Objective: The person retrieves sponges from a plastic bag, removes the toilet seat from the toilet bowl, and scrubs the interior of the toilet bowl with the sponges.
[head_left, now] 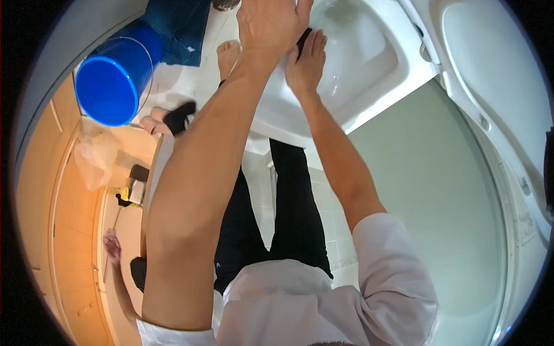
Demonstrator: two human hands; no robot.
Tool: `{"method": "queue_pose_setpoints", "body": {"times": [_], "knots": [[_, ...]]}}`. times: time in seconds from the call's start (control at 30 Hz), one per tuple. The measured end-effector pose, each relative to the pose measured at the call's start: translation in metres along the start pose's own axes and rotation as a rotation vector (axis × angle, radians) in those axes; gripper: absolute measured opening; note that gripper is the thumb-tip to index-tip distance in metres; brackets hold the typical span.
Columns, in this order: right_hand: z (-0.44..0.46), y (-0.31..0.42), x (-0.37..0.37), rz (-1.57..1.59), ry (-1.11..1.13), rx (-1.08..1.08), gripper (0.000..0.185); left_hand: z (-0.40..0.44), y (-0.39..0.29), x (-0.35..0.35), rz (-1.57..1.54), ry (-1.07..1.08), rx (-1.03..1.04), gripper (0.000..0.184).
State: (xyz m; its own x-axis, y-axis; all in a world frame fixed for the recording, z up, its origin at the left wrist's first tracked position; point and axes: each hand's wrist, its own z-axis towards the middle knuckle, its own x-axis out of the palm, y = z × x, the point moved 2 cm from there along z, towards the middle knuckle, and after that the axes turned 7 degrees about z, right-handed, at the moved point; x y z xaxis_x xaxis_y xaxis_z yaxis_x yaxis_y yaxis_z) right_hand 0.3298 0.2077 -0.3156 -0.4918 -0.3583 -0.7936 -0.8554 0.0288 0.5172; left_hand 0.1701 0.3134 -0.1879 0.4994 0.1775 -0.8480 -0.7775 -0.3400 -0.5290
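Both my arms reach forward to the white washbasin [369, 109]. My left hand [271, 26] is over the basin's left side, its thumb pointing forward; the frame's top edge cuts off its fingers. Close beside it, my right hand [307, 66] is inside the near left part of the basin. Its fingers lie straight and side by side, with the thumb apart. A black item [303, 40], perhaps cloth, shows between that thumb and the fingers, and the left hand partly covers it. What exactly it is stays hidden.
A blue bucket [107, 89] with a wire handle lies left, by a dark blue cloth [179, 29]. Bare feet and a black slipper [180, 117] are on the floor. Another person's hand [112, 247] appears lower left. A white toilet lid [496, 69] stands right.
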Motion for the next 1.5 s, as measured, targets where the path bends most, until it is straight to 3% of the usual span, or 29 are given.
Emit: {"method": "queue_pose_setpoints", "body": {"times": [0.07, 0.13, 0.17, 0.2, 0.3, 0.4, 0.47, 0.57, 0.63, 0.67, 0.73, 0.77, 0.83, 0.9, 1.0, 1.07, 1.13, 1.17, 1.2, 1.27, 1.33, 1.37, 1.5], "knots": [[0.015, -0.014, 0.005, 0.043, -0.103, -0.098, 0.068, 0.000, -0.001, -0.002, -0.025, 0.091, -0.043, 0.069], [0.073, -0.055, 0.020, 0.068, -0.091, -0.043, 0.063, -0.002, 0.000, 0.000, -0.020, 0.093, -0.039, 0.067], [0.100, -0.049, 0.006, 0.140, 0.106, 0.224, 0.060, -0.001, 0.000, 0.000, -0.014, 0.086, -0.040, 0.066], [0.104, -0.051, 0.009, 0.137, 0.106, 0.224, 0.060, 0.001, 0.000, 0.001, -0.008, 0.077, -0.041, 0.065], [0.088, -0.058, 0.018, 0.179, -0.044, 0.093, 0.066, 0.001, -0.002, 0.002, 0.017, 0.102, -0.033, 0.064], [0.007, -0.006, -0.009, 0.115, 0.065, -0.063, 0.085, 0.000, 0.000, 0.007, -0.008, 0.047, 0.002, 0.063], [0.000, -0.010, -0.014, 0.108, 0.119, -0.131, 0.081, 0.001, -0.001, 0.004, -0.025, 0.076, -0.014, 0.062], [0.060, -0.047, 0.002, 0.084, -0.011, -0.113, 0.071, 0.001, -0.002, 0.001, -0.005, 0.118, -0.038, 0.061], [0.109, -0.069, 0.009, 0.143, 0.088, 0.140, 0.066, 0.006, -0.004, 0.001, 0.025, 0.123, -0.040, 0.060], [0.123, -0.074, 0.013, 0.142, 0.087, 0.144, 0.066, 0.006, -0.005, 0.000, 0.003, 0.143, -0.052, 0.060], [0.135, -0.082, 0.018, 0.084, 0.300, 0.271, 0.069, 0.004, -0.005, -0.002, -0.023, 0.172, -0.074, 0.061], [0.120, -0.069, 0.012, 0.174, 0.167, 0.270, 0.075, 0.004, -0.005, -0.002, -0.007, 0.162, -0.055, 0.060], [0.064, -0.040, 0.005, 0.111, -0.023, -0.030, 0.081, 0.008, -0.002, 0.001, 0.012, 0.139, -0.038, 0.060], [0.005, -0.001, -0.013, 0.142, 0.198, -0.052, 0.093, 0.004, -0.001, 0.002, 0.013, 0.117, -0.021, 0.061], [-0.041, 0.016, -0.032, -0.021, 0.386, -0.153, 0.092, 0.006, -0.002, 0.001, -0.003, 0.172, -0.053, 0.060], [-0.008, -0.005, -0.025, 0.024, 0.283, -0.174, 0.090, 0.007, 0.001, 0.003, 0.007, 0.159, -0.043, 0.060], [0.053, -0.041, -0.009, 0.010, 0.069, -0.027, 0.072, 0.009, -0.001, 0.000, 0.021, 0.148, -0.040, 0.060], [0.078, -0.056, -0.001, -0.032, 0.027, 0.029, 0.072, 0.013, -0.006, -0.008, 0.051, 0.234, -0.079, 0.060], [0.092, -0.055, 0.003, -0.026, 0.062, 0.069, 0.076, 0.011, -0.009, -0.014, 0.080, 0.326, -0.120, 0.061], [0.078, -0.074, 0.030, -0.244, 0.058, -0.112, 0.075, 0.009, -0.006, -0.010, 0.116, 0.348, -0.144, 0.062], [0.028, -0.022, -0.003, 0.065, 0.093, -0.077, 0.077, 0.008, -0.002, -0.001, 0.142, 0.312, -0.099, 0.062], [-0.002, 0.001, -0.021, 0.085, 0.162, -0.108, 0.079, 0.017, -0.014, -0.018, 0.170, 0.424, -0.169, 0.061], [-0.054, 0.012, -0.043, 0.116, 0.362, -0.218, 0.080, 0.015, -0.011, -0.014, 0.103, 0.388, -0.157, 0.060]]}}
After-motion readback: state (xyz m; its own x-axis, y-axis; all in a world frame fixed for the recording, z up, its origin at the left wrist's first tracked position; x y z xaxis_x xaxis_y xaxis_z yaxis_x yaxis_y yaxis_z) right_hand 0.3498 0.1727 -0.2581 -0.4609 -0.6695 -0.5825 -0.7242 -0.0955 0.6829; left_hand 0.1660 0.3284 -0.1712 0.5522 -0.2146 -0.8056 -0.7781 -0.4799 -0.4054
